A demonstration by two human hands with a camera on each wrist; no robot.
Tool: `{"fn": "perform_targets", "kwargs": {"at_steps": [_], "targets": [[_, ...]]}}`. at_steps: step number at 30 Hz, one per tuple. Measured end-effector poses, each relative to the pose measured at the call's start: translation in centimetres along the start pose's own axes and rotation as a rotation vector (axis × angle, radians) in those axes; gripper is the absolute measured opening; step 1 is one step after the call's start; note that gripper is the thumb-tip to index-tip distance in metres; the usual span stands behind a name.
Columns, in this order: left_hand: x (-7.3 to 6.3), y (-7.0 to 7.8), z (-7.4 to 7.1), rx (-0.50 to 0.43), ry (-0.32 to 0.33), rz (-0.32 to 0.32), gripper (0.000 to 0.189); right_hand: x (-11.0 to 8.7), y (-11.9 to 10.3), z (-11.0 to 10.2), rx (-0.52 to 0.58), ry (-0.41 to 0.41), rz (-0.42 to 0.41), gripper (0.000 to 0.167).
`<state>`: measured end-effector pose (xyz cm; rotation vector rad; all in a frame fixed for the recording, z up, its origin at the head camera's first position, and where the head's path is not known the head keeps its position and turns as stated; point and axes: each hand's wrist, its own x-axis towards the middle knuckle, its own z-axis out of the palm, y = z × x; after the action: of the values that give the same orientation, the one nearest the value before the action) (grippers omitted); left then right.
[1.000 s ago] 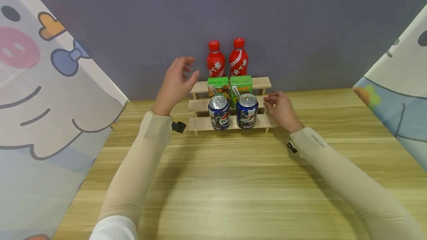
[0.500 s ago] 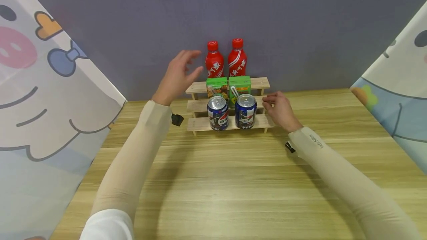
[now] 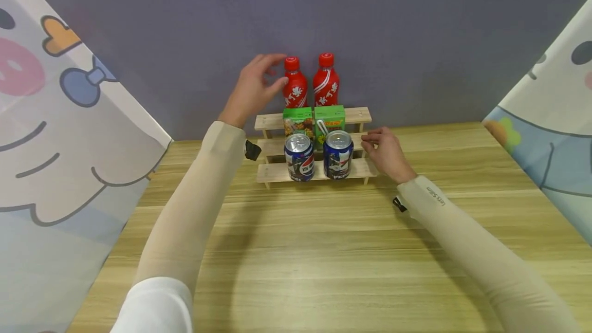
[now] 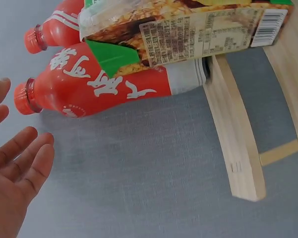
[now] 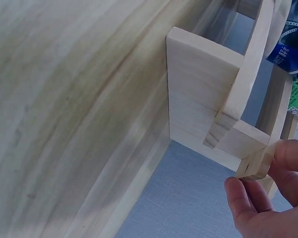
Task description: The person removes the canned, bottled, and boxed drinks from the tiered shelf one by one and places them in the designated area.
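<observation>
A three-tier wooden step rack [image 3: 270,172] stands against the grey wall. On its top tier are two red bottles, the left bottle [image 3: 295,90] and the right bottle [image 3: 326,88]. Two green boxes [image 3: 330,113] occupy the middle tier, and two blue Pepsi cans [image 3: 338,157] the lowest. My left hand [image 3: 253,89] is beside the left bottle's cap, thumb and fingers spread; the left wrist view shows a gap between fingers and bottle. With my right hand [image 3: 385,154] I pinch the right end of the middle shelf board [image 5: 260,163], thumb on one side and fingers on the other.
The rack rests on a wood-grain table [image 3: 296,251] near its back edge. A grey wall [image 3: 416,40] rises behind. Panels with cartoon prints flank the table, a left panel [image 3: 69,132] and a right panel [image 3: 555,137].
My left hand has moved up and to the right, from left of the rack to beside the left bottle's cap. My right hand stays at the middle shelf's end.
</observation>
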<state>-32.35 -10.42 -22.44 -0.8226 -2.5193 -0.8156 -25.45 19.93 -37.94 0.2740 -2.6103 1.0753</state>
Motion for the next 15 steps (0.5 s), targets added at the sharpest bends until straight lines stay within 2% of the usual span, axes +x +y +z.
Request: {"fn": "perform_targets", "kwargs": {"at_steps": [15], "targets": [[1.5, 0.2, 1.2, -0.028, -0.022, -0.031, 0.041, 0.0, 0.1, 0.0, -0.010, 0.014, -0.002, 0.021]]}}
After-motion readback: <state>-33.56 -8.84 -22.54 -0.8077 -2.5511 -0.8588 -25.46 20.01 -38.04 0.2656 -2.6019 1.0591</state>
